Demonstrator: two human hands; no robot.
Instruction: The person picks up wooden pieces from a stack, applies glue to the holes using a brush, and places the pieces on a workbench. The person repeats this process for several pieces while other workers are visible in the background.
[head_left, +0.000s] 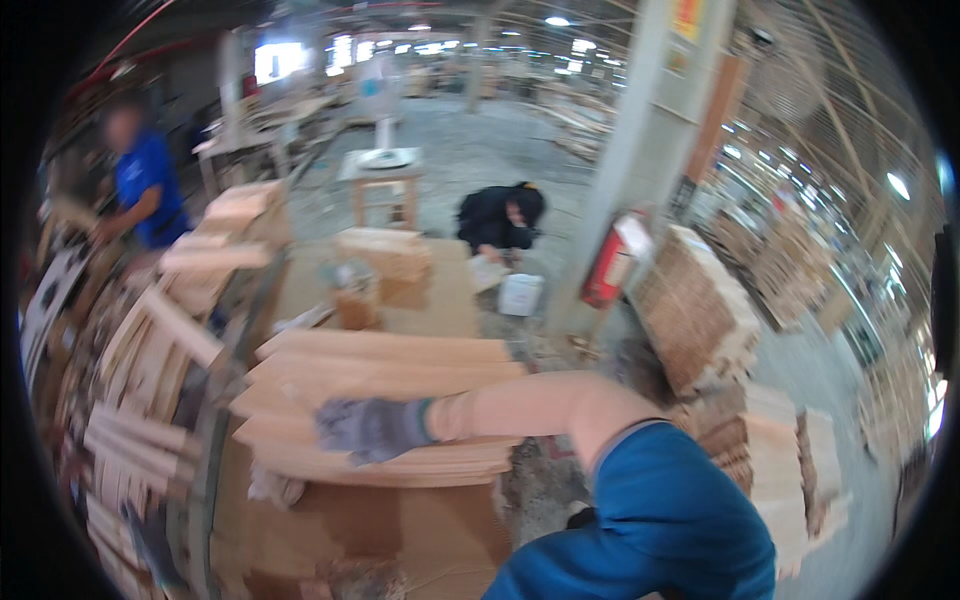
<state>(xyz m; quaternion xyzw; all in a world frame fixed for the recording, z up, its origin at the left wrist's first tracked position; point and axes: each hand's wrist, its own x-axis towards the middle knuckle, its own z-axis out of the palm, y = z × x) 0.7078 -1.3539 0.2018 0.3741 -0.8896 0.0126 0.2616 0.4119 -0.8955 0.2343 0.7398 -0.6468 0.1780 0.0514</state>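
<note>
My right hand (372, 428), in a grey work glove, reaches in from the right across a pile of pale wooden boards (380, 372). It is over the pile's near part and seems to touch the top boards. Motion blur smears its fingers, so their grip is unclear. The bare forearm comes out of a blue sleeve. Lying on a brown bench top (450, 520), the boards are stacked in several layers with slanted ends. A crumpled whitish cloth-like thing (275, 487) shows at their near left corner. My left hand is not in view.
More boards (140, 440) line the left. Behind the pile stand a small container (355, 285) and a wood stack (385, 250). A person in blue (145, 185) works at left; another in dark clothes (500, 218) bends low ahead. A pillar (635, 140), red extinguisher (607, 265) and stacked wood (695, 310) are right.
</note>
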